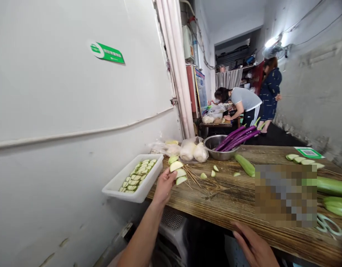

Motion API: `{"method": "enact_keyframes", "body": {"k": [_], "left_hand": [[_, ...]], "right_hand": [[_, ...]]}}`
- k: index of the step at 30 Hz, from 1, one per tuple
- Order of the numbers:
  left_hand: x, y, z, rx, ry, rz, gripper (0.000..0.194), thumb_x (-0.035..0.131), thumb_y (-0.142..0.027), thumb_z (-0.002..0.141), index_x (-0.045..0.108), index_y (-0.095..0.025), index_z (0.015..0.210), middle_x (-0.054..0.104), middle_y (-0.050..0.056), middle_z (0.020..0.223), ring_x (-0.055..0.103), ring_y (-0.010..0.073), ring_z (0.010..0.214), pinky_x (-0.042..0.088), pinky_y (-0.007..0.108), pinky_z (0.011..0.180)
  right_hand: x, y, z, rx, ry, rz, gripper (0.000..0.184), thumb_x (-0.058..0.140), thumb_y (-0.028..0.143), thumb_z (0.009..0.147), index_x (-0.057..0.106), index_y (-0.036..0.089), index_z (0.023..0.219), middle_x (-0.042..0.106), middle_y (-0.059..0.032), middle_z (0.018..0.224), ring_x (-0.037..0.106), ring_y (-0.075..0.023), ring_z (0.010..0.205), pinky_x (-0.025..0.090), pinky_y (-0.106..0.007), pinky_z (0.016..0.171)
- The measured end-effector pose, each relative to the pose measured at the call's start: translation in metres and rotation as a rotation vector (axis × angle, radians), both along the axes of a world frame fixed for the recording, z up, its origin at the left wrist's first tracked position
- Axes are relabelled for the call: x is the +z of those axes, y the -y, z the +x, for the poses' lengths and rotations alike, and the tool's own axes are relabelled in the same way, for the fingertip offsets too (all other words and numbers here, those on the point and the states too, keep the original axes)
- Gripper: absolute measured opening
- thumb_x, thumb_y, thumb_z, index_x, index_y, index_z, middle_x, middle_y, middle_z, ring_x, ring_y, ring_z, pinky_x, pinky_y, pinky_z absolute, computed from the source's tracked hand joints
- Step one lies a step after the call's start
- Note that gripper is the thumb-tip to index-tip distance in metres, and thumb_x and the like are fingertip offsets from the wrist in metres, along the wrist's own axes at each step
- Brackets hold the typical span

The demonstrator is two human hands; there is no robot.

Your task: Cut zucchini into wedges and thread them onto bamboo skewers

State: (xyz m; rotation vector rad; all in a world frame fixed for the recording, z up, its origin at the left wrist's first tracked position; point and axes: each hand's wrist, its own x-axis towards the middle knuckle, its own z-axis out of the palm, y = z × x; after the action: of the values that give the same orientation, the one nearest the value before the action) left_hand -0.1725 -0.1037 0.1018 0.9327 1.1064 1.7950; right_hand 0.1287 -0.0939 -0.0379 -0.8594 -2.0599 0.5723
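Note:
At the left end of the wooden table, my left hand [163,186] is closed, thumb and fingers pinching pale green zucchini slices [176,165]. More slices lie just above and below the pinched one; whether a stick runs through them I cannot tell. Thin bamboo skewers [193,177] lie loose just right of that hand. Left of it stands a white plastic tray [148,193] with rows of cut zucchini slices [136,178] inside. My right hand [252,244] is at the table's front edge, holding nothing, its thumb and fingers apart.
Behind are bagged white vegetables [193,150] and a steel bowl [223,155] with long purple eggplants [237,138]. Zucchini [245,165], scissors [329,224] and a blurred-out patch [286,195] occupy the right side. Two people [244,100] stand farther back.

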Motion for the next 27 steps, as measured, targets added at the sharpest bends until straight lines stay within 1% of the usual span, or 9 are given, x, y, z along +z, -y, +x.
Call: {"method": "enact_keyframes", "body": {"k": [2, 3, 5, 7, 9, 12, 17, 21, 27], "left_hand": [[-0.003, -0.002, 0.036, -0.077, 0.091, 0.013, 0.041, 0.066, -0.027, 0.073, 0.056, -0.015, 0.11, 0.065, 0.009, 0.102, 0.062, 0.0205, 0.09, 0.05, 0.033, 0.079], [-0.004, -0.003, 0.052, -0.113, 0.137, 0.012, 0.04, 0.065, -0.026, 0.073, 0.056, -0.015, 0.111, 0.065, 0.009, 0.101, 0.062, 0.0204, 0.09, 0.05, 0.033, 0.08], [-0.006, -0.006, 0.079, -0.178, 0.207, 0.013, 0.039, 0.065, -0.025, 0.074, 0.056, -0.016, 0.11, 0.065, 0.009, 0.1, 0.061, 0.02, 0.092, 0.049, 0.033, 0.082], [-0.008, -0.01, 0.1, -0.229, 0.256, 0.021, 0.037, 0.065, -0.024, 0.074, 0.056, -0.016, 0.11, 0.065, 0.008, 0.101, 0.061, 0.0193, 0.094, 0.048, 0.033, 0.085], [-0.011, -0.012, 0.115, -0.275, 0.299, 0.028, 0.035, 0.064, -0.024, 0.075, 0.056, -0.017, 0.109, 0.064, 0.008, 0.105, 0.06, 0.0185, 0.096, 0.047, 0.032, 0.087], [-0.016, -0.014, 0.133, -0.345, 0.345, -0.003, 0.03, 0.063, -0.024, 0.076, 0.057, -0.015, 0.105, 0.063, 0.009, 0.107, 0.06, 0.019, 0.096, 0.047, 0.033, 0.087], [-0.022, -0.013, 0.154, -0.398, 0.354, -0.098, 0.025, 0.061, -0.027, 0.078, 0.059, -0.009, 0.096, 0.065, 0.014, 0.099, 0.062, 0.0236, 0.094, 0.049, 0.036, 0.083], [-0.021, -0.014, 0.16, -0.391, 0.37, -0.111, 0.028, 0.058, -0.031, 0.08, 0.059, -0.008, 0.096, 0.066, 0.015, 0.098, 0.063, 0.0247, 0.092, 0.051, 0.036, 0.08], [-0.02, -0.016, 0.165, -0.335, 0.357, -0.122, 0.026, 0.062, -0.031, 0.076, 0.059, -0.009, 0.091, 0.066, 0.015, 0.097, 0.064, 0.0249, 0.09, 0.052, 0.033, 0.074]], "right_hand": [[0.04, -0.002, -0.028, 0.02, 0.004, -0.015, 0.034, 0.047, 0.035, 0.086, 0.055, 0.022, 0.116, 0.066, -0.007, 0.101, 0.063, -0.0195, 0.088, 0.052, -0.03, 0.077], [0.054, -0.002, -0.04, 0.046, -0.002, -0.043, 0.034, 0.045, 0.034, 0.087, 0.052, 0.022, 0.118, 0.066, -0.0066, 0.095, 0.063, -0.0182, 0.082, 0.051, -0.029, 0.072], [0.069, 0.0, -0.056, 0.074, -0.06, -0.105, 0.03, 0.042, 0.034, 0.089, 0.053, 0.019, 0.113, 0.065, -0.005, 0.085, 0.061, -0.0158, 0.072, 0.049, -0.026, 0.067], [0.071, 0.003, -0.061, 0.056, -0.124, -0.169, 0.028, 0.034, 0.032, 0.092, 0.058, 0.017, 0.097, 0.058, -0.0002, 0.062, 0.055, -0.0128, 0.054, 0.045, -0.023, 0.056], [0.066, 0.006, -0.059, -0.012, -0.209, -0.178, 0.03, 0.032, 0.031, 0.092, 0.058, 0.017, 0.089, 0.051, 0.002, 0.055, 0.049, -0.0115, 0.048, 0.04, -0.021, 0.051], [0.06, 0.008, -0.052, -0.102, -0.311, -0.124, 0.026, 0.036, 0.029, 0.091, 0.057, 0.016, 0.088, 0.052, 0.0009, 0.06, 0.049, -0.0111, 0.051, 0.038, -0.021, 0.051], [0.06, 0.005, -0.05, -0.153, -0.328, -0.045, 0.024, 0.035, 0.025, 0.091, 0.054, 0.017, 0.079, 0.047, 0.0023, 0.057, 0.044, -0.01, 0.049, 0.035, -0.02, 0.049], [0.061, 0.005, -0.051, -0.163, -0.327, -0.024, 0.023, 0.034, 0.024, 0.09, 0.053, 0.017, 0.079, 0.05, 0.0016, 0.06, 0.046, -0.0102, 0.05, 0.036, -0.02, 0.05], [0.064, 0.006, -0.05, -0.145, -0.353, -0.031, 0.023, 0.034, 0.023, 0.09, 0.053, 0.017, 0.077, 0.054, -0.0008, 0.064, 0.054, -0.012, 0.06, 0.041, -0.021, 0.059]]}}
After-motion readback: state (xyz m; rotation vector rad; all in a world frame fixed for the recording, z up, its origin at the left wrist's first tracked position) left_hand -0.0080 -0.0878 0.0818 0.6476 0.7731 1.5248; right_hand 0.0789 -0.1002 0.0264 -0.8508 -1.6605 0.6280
